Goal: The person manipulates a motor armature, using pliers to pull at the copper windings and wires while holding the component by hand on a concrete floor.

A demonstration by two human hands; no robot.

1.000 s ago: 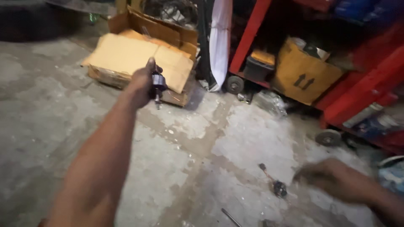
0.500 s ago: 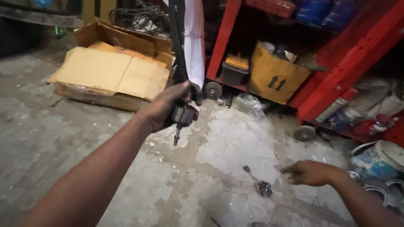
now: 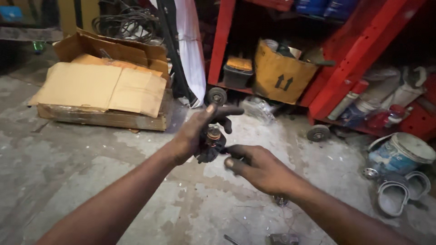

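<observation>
My left hand (image 3: 196, 132) holds a small dark metal part (image 3: 211, 144) with a coppery round top, over the concrete floor. Its index finger sticks out to the right. My right hand (image 3: 257, 167) has come up beside it, its thumb and fingertips touching the lower right side of the part. Both hands are smeared with dark grease. A thin metal tool (image 3: 280, 200) lies on the floor, mostly hidden under my right wrist.
Flattened cardboard boxes (image 3: 101, 90) lie at the left. A red wheeled rack (image 3: 345, 54) at the back holds a yellow bag, a toolbox and bottles. Paint tubs (image 3: 401, 154) stand at the right. Small metal bits (image 3: 281, 238) lie near the bottom edge.
My left hand has drawn the part in closer. My right hand has risen from the floor by the thin tool and now meets the part.
</observation>
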